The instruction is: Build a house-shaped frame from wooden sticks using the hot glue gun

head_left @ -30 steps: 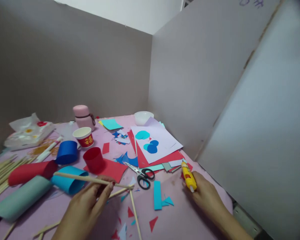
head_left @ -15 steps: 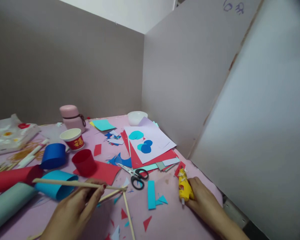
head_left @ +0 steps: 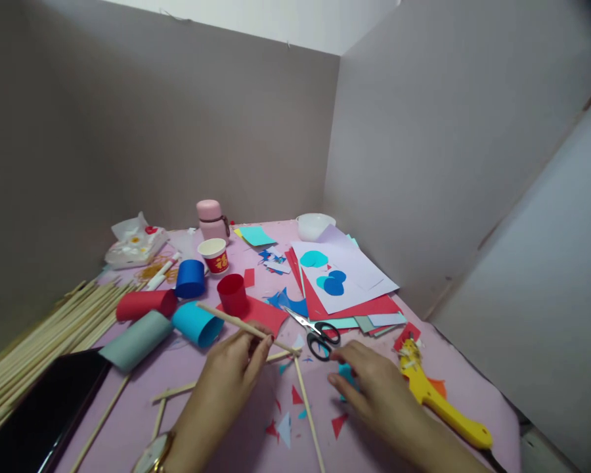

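My left hand (head_left: 236, 368) pinches a thin wooden stick (head_left: 226, 316), whose right end meets other joined sticks (head_left: 308, 401) at a corner above the table. My right hand (head_left: 369, 374) is empty, thumb and fingers apart, over a light-blue paper strip that it partly covers. Black-handled scissors (head_left: 319, 332) lie just beyond its fingertips. To the right of that hand a yellow glue gun (head_left: 440, 397) rests on the table, its nozzle end near a red paper scrap. Small red and blue paper scraps (head_left: 296, 395) are scattered between my hands.
At left lie a bundle of sticks (head_left: 54, 328), a black flat device (head_left: 54, 401) and rolled paper tubes (head_left: 142, 338). Farther back stand a paper cup (head_left: 214, 256), a pink flask (head_left: 211, 222) and a white bowl (head_left: 315, 226). Paper sheets (head_left: 369, 272) are stacked near the right partition.
My right hand has let go of the glue gun and moved left toward the joined sticks. My left hand still holds its stick. The view has shifted, showing more of the left side.
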`<move>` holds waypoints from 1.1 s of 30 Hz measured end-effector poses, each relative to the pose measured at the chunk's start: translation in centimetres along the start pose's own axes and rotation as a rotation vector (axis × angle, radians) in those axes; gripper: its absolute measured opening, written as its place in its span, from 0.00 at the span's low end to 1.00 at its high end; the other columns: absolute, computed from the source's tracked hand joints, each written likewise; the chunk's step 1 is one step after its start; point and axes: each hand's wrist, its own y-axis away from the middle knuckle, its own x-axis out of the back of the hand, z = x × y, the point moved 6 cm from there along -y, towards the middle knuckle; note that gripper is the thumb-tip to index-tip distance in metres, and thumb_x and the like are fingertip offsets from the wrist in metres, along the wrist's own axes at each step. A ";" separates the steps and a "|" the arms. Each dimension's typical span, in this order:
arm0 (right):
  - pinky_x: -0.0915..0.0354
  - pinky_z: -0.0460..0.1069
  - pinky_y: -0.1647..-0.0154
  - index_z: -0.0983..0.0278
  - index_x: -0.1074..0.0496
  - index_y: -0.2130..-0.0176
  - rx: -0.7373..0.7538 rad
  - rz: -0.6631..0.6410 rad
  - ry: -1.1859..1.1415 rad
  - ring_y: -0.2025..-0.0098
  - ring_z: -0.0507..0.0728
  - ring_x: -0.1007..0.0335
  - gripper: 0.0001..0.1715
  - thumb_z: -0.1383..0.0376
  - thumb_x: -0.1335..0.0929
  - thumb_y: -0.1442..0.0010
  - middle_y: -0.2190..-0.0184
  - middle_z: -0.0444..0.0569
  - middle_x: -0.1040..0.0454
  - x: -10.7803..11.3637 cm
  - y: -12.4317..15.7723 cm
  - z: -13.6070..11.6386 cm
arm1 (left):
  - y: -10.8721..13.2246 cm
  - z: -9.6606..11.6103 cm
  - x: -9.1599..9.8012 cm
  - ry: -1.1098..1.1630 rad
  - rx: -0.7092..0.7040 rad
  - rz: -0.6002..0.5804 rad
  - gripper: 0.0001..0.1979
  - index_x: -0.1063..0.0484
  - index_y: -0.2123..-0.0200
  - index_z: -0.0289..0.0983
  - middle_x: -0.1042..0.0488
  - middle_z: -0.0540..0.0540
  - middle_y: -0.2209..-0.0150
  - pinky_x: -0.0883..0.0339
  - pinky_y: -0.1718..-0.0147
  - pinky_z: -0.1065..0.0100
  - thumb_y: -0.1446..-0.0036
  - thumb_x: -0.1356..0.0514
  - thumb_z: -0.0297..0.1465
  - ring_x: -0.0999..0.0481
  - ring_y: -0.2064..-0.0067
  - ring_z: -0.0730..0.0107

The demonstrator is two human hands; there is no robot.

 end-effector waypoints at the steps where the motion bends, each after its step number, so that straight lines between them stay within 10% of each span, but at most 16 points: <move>1: 0.37 0.52 0.60 0.64 0.29 0.57 0.033 -0.006 -0.010 0.59 0.60 0.30 0.11 0.67 0.36 0.41 0.60 0.53 0.25 -0.8 -1.1 -1.2 | 0.0 0.0 -0.1 0.000 -0.005 -0.006 0.14 0.28 0.70 0.39 0.23 0.46 0.71 0.31 0.68 0.65 0.42 0.51 0.37 0.23 0.68 0.62; 15: 0.43 0.47 0.71 0.65 0.31 0.69 0.147 -0.017 0.152 0.70 0.56 0.30 0.13 0.70 0.41 0.36 0.71 0.51 0.25 -5.3 -5.5 -3.9 | 0.3 -1.9 -1.1 -0.022 0.005 -0.132 0.12 0.33 0.54 0.38 0.26 0.44 0.57 0.34 0.56 0.60 0.40 0.47 0.35 0.27 0.55 0.61; 21: 0.42 0.46 0.72 0.63 0.34 0.71 0.154 0.018 -0.043 0.74 0.55 0.33 0.15 0.65 0.43 0.35 0.75 0.47 0.29 -5.0 -4.9 -2.7 | 1.0 -3.6 -3.3 -0.191 -0.016 -0.321 0.09 0.26 0.63 0.37 0.26 0.44 0.61 0.36 0.57 0.61 0.41 0.46 0.27 0.28 0.58 0.62; 33: 0.42 0.45 0.76 0.62 0.36 0.70 0.228 0.114 -0.002 0.77 0.53 0.34 0.13 0.65 0.42 0.36 0.78 0.45 0.30 -5.2 -4.2 -2.8 | 1.2 -4.3 -5.1 -0.122 0.014 -0.326 0.13 0.26 0.72 0.35 0.26 0.46 0.69 0.38 0.65 0.68 0.39 0.48 0.24 0.28 0.66 0.67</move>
